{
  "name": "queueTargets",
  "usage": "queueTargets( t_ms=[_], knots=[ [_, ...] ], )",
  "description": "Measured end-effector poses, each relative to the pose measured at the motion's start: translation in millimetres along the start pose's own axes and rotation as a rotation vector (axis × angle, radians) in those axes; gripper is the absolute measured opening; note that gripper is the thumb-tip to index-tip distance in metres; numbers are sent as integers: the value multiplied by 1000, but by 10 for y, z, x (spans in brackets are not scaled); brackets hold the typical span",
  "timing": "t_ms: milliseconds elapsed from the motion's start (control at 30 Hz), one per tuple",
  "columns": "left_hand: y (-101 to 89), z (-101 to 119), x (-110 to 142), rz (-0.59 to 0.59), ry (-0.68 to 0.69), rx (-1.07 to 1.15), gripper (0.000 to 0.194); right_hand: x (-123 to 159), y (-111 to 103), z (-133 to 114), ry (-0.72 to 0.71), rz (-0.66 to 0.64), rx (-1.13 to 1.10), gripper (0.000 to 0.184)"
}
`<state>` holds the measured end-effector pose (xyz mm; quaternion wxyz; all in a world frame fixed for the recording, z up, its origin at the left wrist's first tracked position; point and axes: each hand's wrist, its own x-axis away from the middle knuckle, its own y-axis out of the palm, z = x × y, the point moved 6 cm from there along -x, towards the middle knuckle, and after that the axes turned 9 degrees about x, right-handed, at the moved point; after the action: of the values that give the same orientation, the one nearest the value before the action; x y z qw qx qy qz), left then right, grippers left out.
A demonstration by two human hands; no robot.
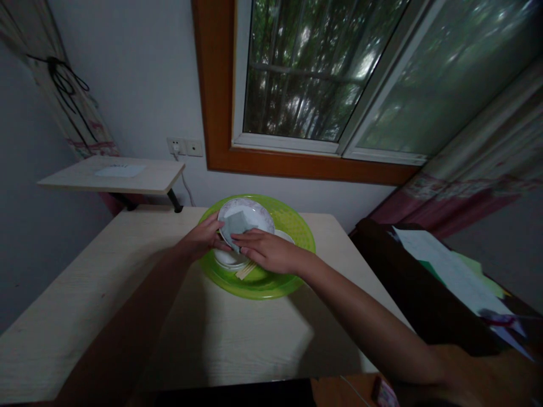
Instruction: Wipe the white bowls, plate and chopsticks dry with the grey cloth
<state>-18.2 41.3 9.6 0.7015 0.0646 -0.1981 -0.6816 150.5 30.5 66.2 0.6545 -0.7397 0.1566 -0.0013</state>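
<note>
My left hand (206, 234) grips the left rim of a white plate (259, 213) with a faint pattern round its edge, tilted above a green basin (299, 229). Pressed against the plate's inner face is a grey-green cloth (236, 224), with my right hand (265, 249) closed over its lower part. Under the plate, white bowls (229, 260) sit in the basin, partly hidden by my hands. Several light wooden chopsticks (246, 270) lie beside them, partly under my right hand.
The basin stands on a pale wooden table (254, 333) against the wall. A raised shelf (156, 180) with a paper on it is at the back left. Wall sockets (185, 147) and a window (318, 73) are behind. Papers (449, 271) lie on a dark surface at right.
</note>
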Motion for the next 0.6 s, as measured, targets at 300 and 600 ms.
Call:
queueTargets(
  t_ms=[300, 600],
  knots=[
    [3, -23, -10, -66, -8, 7, 66, -298, 132, 334, 164, 127, 319, 54],
    [-78, -18, -23, 5, 56, 6, 66, 27, 12, 509, 476, 50, 526, 47]
  ],
)
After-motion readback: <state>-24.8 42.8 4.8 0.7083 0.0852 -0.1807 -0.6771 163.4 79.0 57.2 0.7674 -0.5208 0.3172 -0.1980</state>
